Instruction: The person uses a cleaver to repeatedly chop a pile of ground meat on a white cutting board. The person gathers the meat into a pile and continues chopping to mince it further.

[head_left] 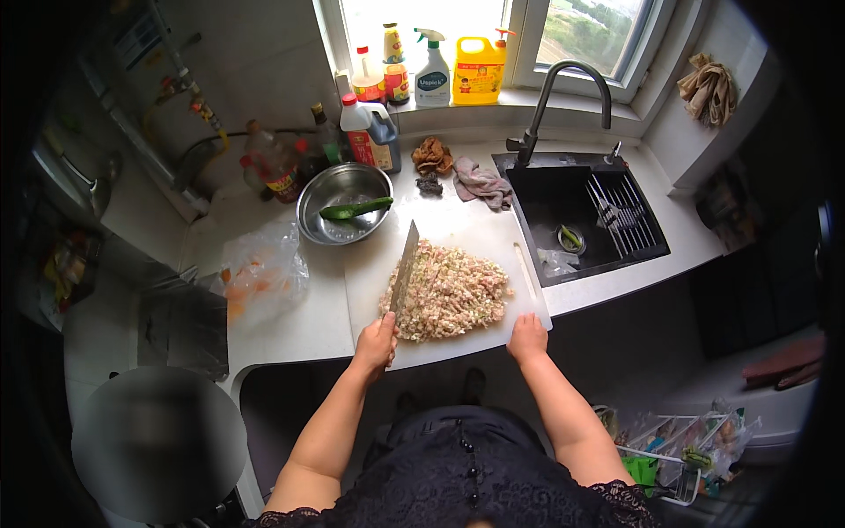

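My left hand [377, 344] is closed round the handle of a cleaver [405, 268], whose broad blade stands on edge at the left side of a heap of chopped filling [453, 290]. The heap is pale pink with green bits. It lies on a white cutting board [374, 299] at the counter's front edge. My right hand [528, 338] grips the near right corner of that board, fingers curled over it. Behind the board's left part, a steel bowl [317, 224] holds a long green vegetable [356, 209].
A black sink [563, 268] with a dark faucet [572, 69] is at the right. A clear plastic bag [268, 264] lies left of the board. Behind it are a cloth [482, 183], a large jug [371, 136] and bottles. A spray bottle [432, 75] stands on the windowsill.
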Demonstrator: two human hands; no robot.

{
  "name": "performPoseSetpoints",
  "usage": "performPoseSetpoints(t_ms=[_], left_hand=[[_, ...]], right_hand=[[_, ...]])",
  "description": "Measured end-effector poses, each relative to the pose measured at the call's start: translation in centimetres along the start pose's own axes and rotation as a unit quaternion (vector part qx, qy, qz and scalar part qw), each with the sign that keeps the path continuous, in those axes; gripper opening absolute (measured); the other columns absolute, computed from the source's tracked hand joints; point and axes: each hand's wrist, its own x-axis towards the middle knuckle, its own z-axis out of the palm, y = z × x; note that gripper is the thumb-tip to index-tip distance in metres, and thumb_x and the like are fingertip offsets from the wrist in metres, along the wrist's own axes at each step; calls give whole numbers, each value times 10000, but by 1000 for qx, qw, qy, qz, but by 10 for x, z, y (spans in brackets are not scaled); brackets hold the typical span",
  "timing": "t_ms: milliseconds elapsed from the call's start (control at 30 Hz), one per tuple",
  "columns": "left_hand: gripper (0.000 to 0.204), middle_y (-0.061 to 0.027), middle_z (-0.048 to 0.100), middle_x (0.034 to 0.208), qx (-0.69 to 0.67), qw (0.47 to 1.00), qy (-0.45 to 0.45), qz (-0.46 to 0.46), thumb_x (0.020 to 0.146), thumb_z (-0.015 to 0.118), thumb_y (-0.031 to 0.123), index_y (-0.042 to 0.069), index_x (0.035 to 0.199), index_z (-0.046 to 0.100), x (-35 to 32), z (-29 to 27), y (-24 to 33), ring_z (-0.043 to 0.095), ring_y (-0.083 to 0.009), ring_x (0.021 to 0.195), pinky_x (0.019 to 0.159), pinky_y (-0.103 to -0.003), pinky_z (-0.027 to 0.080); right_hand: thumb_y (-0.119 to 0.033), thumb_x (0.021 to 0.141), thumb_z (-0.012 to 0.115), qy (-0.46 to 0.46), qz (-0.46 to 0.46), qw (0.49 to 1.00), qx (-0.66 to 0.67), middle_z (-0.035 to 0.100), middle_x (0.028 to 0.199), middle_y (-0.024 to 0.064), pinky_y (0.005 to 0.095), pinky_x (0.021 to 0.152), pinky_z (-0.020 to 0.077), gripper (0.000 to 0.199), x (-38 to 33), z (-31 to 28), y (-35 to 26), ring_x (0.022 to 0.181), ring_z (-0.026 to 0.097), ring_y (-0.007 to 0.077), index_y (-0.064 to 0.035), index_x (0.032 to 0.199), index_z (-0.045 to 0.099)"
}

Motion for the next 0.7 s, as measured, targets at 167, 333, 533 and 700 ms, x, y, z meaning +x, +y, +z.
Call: performPoseSetpoints(t_ms=[167, 333, 533, 700], left_hand=[[431, 17, 403, 521, 50, 998, -4, -35, 936, 426, 487, 75, 823, 477, 10, 6, -7, 361, -87, 365, 336, -250, 309], [430, 11, 403, 499, 16, 999, -46, 19, 939, 423, 483, 75, 819, 482, 15, 29, 2, 358, -93, 357, 335, -255, 309], [444, 3, 404, 502, 30, 998, -49, 7, 928, 432, 493, 70, 800, 483, 15, 41, 3, 371, -106, 361, 332, -272, 313], [437, 9, 401, 507, 94, 995, -19, -18, 936, 425, 491, 73, 820, 481, 29, 30, -18, 365, -96, 361, 329, -256, 309]], right_hand=[[-161, 759, 601, -41, 10, 999, 11, 496, 1247, 228, 379, 916, 454, 432, 2, -15, -3, 1152, 487, 329, 33, 1138, 527], [-155, 742, 604, 17, 1, 1000, -3, 523, 1221, 226, 388, 903, 465, 421, -2, 1, -1, 1130, 513, 326, 23, 1120, 548], [-146, 743, 600, 35, -2, 999, 11, 533, 1218, 222, 397, 896, 470, 424, -4, -3, 1, 1143, 517, 323, 12, 1133, 551], [-147, 744, 600, 50, -7, 999, 12, 537, 1215, 218, 397, 889, 474, 422, 2, -5, 1, 1133, 525, 324, 2, 1136, 554]])
